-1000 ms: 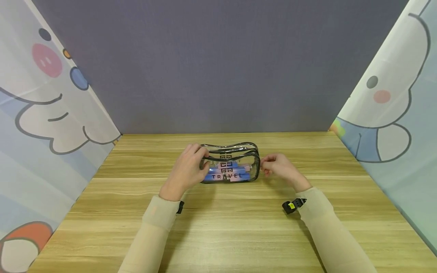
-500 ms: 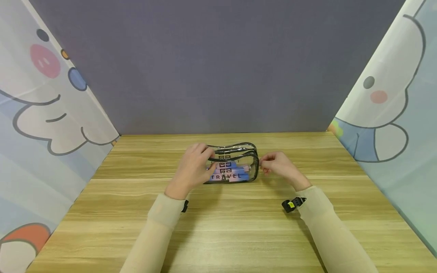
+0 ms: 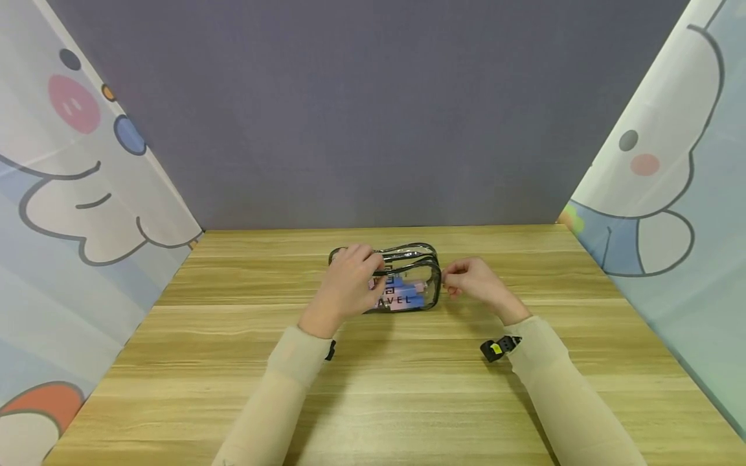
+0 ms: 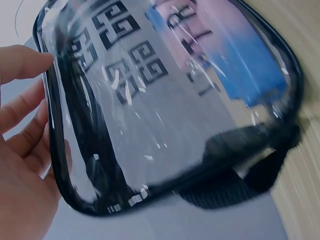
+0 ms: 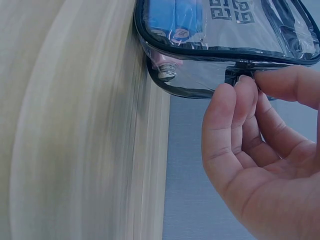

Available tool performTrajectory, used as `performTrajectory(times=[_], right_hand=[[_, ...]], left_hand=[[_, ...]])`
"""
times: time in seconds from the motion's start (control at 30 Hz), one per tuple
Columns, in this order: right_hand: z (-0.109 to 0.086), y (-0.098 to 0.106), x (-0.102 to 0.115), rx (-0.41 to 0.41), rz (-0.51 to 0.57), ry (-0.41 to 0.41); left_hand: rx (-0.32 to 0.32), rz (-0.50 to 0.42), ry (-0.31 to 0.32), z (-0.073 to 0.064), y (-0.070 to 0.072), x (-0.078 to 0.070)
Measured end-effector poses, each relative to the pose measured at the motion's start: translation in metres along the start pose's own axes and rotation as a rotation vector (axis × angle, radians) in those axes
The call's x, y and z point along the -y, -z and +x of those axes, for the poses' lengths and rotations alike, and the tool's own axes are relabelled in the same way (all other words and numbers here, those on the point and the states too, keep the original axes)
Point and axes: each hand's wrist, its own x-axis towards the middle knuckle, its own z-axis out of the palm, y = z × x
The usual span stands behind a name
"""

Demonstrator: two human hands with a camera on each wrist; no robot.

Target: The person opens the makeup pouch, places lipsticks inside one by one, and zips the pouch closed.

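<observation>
A clear travel pouch (image 3: 434, 285) with black piping and dark lettering stands on the table. Several blue-and-pink tubes or bottles (image 4: 245, 60) show through its plastic. At its top, partway along, my left hand (image 3: 350, 281) bends its fingers on the zipper line; the zipper pull is hidden beneath them. The left wrist view has the thumb of that left hand (image 4: 22, 165) at the black-edged rim. My right hand (image 3: 474, 285) pinches a small black tab (image 5: 232, 76) at the pouch's right end, between thumb and fingertips. A silvery cap (image 5: 167, 71) lies inside near that end.
The wooden table (image 3: 408, 401) ends at a grey panel (image 3: 373, 116) behind the pouch. Cartoon-printed curtains (image 3: 658, 168) close off both sides. A black strap with a small device (image 3: 495, 349) is on the right wrist.
My left hand has slid rightward along the top of the pouch, uncovering its left end and covering part of the lettering. The right hand and the pouch have hardly moved.
</observation>
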Motion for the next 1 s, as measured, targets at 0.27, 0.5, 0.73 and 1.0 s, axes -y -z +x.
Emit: performTrajectory(times=[0.27, 0.5, 0.73, 1.0], right_hand=[[-0.002, 0.0, 0.003, 0.014, 0.021, -0.003], [-0.001, 0.0, 0.003, 0.012, 0.006, -0.003], [-0.001, 0.0, 0.003, 0.016, -0.008, -0.012], [-0.002, 0.001, 0.007, 0.027, -0.006, -0.001]], left_hand=[[-0.014, -0.042, -0.057, 0.017, -0.009, -0.013], [0.026, -0.041, -0.045, 0.027, -0.014, -0.021], [0.048, -0.059, -0.045, 0.034, -0.017, -0.027], [0.077, -0.075, -0.032, 0.035, -0.019, -0.029]])
